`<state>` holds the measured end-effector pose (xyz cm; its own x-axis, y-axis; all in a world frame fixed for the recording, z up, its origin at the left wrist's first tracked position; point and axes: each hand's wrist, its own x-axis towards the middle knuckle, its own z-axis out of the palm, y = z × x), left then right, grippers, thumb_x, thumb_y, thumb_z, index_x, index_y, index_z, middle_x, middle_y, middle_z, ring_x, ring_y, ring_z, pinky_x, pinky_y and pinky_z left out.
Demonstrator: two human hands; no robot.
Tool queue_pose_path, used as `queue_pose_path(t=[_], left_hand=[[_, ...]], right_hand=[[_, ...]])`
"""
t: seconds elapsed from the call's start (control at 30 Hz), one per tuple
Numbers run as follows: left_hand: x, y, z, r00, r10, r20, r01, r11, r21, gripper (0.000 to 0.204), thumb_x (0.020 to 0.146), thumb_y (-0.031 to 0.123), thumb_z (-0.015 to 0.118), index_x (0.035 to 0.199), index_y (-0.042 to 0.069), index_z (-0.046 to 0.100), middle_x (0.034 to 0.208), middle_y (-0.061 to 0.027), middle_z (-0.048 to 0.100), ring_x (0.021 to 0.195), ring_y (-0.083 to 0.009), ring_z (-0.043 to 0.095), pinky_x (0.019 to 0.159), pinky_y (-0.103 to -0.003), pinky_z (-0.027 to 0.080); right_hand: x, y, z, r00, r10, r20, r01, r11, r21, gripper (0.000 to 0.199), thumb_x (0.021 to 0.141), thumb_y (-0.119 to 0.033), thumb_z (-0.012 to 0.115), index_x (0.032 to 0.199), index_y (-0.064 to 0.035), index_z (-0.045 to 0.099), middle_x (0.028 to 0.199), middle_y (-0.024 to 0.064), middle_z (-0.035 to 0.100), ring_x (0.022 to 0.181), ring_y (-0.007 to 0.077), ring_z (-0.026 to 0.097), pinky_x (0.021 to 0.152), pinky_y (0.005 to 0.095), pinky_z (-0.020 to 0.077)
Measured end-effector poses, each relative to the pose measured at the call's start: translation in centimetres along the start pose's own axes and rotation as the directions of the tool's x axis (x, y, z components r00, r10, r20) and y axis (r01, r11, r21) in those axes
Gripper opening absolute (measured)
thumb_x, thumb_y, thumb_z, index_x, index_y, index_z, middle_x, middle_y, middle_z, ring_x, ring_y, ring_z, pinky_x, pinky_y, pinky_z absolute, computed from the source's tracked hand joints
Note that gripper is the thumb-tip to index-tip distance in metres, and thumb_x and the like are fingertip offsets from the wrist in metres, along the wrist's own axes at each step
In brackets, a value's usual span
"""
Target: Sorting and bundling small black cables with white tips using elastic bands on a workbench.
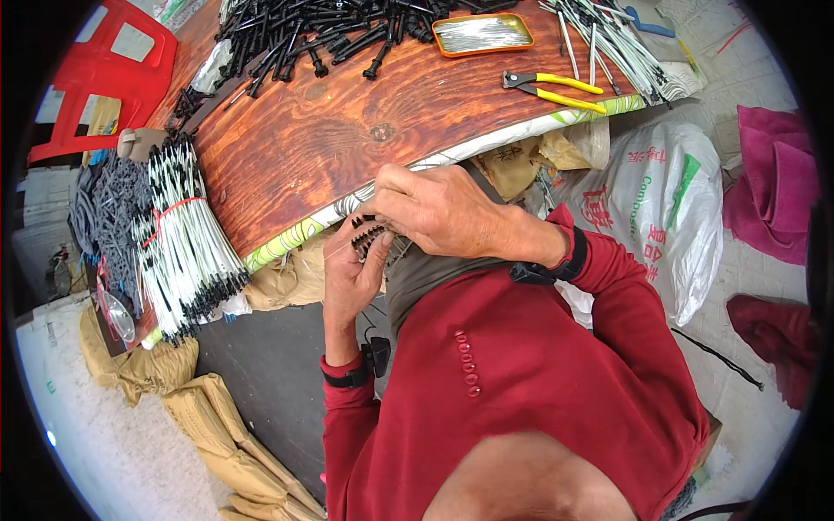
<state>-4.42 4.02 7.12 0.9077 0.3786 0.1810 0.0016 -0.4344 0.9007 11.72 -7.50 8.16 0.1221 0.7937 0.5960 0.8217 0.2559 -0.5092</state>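
Left hand [347,269] grips a small bundle of black plugs [369,236] at the desk [321,139] edge; right hand [439,208] closes its grip over them from above.

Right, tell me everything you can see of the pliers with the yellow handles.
The pliers lie flat on the bare wooden tabletop, near its far right edge. They have two long yellow handles, spread slightly apart and pointing right, and a short dark metal head pointing left. The jaws look closed or nearly so. Nothing holds them; both hands are away at the near table edge. An orange tray sits just beyond them, white-and-black rods to their right.
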Motion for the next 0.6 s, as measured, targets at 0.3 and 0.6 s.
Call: queue_pose_path(t=[0.3, 0.6], left_hand=[[0.2, 0.9, 0.6, 0.997, 0.074, -0.027, -0.07, 0.989, 0.132, 0.012, 0.092, 0.003, 0.063, 0.098, -0.006, 0.065, 0.096, -0.0158, 0.065, 0.078, -0.0237, 0.062, 0.068, -0.032, 0.048], [-0.4, -0.5, 0.1, 0.996, -0.084, 0.036, 0.089, 0.979, -0.184, 0.014, 0.094, 0.009, 0.062, 0.095, -0.005, 0.065, 0.093, -0.0118, 0.062, 0.078, -0.0214, 0.055, 0.071, -0.03, 0.045]], right_hand=[[-0.2, -0.5, -0.6, 0.999, 0.006, 0.043, -0.003, 0.997, -0.079, 0.024, 0.077, -0.006, 0.066, 0.1, -0.0049, 0.063, 0.085, 0.0077, 0.052, 0.068, 0.0247, 0.062, 0.057, 0.0353, 0.0504], [-0.2, 0.4, 0.1, 0.999, 0.035, 0.02, -0.036, 0.998, 0.059, 0.021, 0.076, -0.01, 0.068, 0.095, -0.0052, 0.06, 0.086, 0.0081, 0.051, 0.064, 0.025, 0.06, 0.05, 0.0361, 0.0478]])
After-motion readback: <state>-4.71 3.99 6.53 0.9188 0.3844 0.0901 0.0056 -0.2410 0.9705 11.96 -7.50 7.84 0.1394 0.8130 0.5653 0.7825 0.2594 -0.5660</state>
